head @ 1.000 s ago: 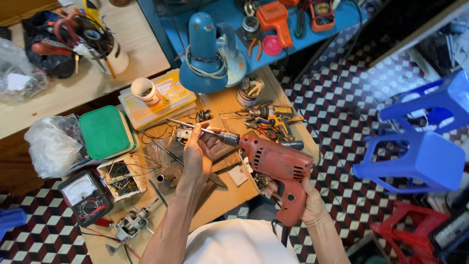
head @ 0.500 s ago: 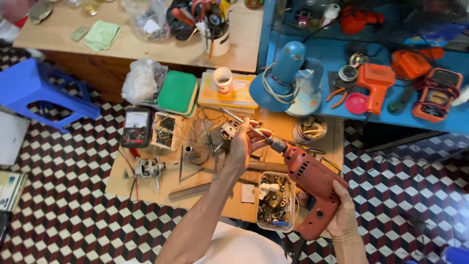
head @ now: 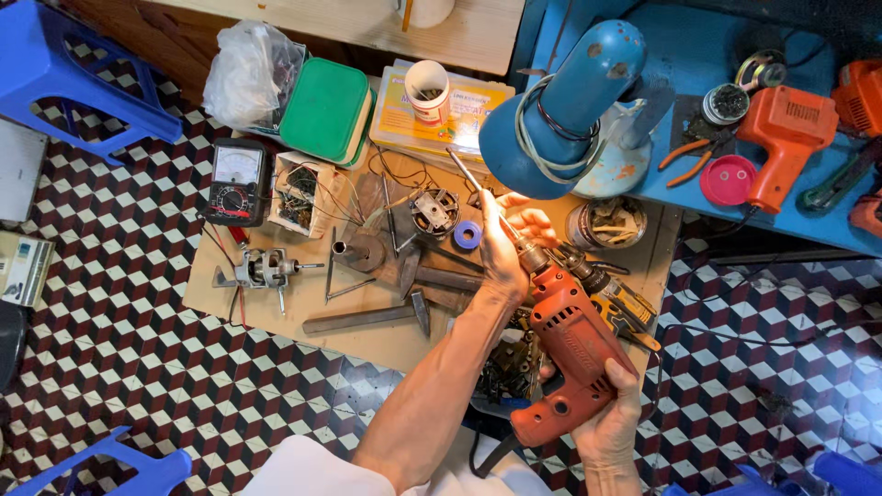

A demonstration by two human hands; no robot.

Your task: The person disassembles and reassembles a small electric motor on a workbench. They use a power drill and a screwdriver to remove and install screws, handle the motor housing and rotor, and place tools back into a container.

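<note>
Right hand (head: 606, 424) clamped on drill (head: 571, 356) handle; left hand (head: 503, 241) closed round chuck at bench's right edge. Bit (head: 478, 188) seated, tightening seemingly unfinished.

Red-orange electric drill (head: 571, 354), pistol-shaped, with ribbed vents on the body and scuffed plastic; held off the low wooden board, tilted with nose up and to the left. Handle and rear end gripped from below in the right hand (head: 606, 424). Dark metal chuck at the front wrapped by the left hand (head: 503, 243). Long thin silver bit (head: 478, 188) jutting from the chuck, pointing toward the upper left. Black cord trailing from the handle's base.
</note>
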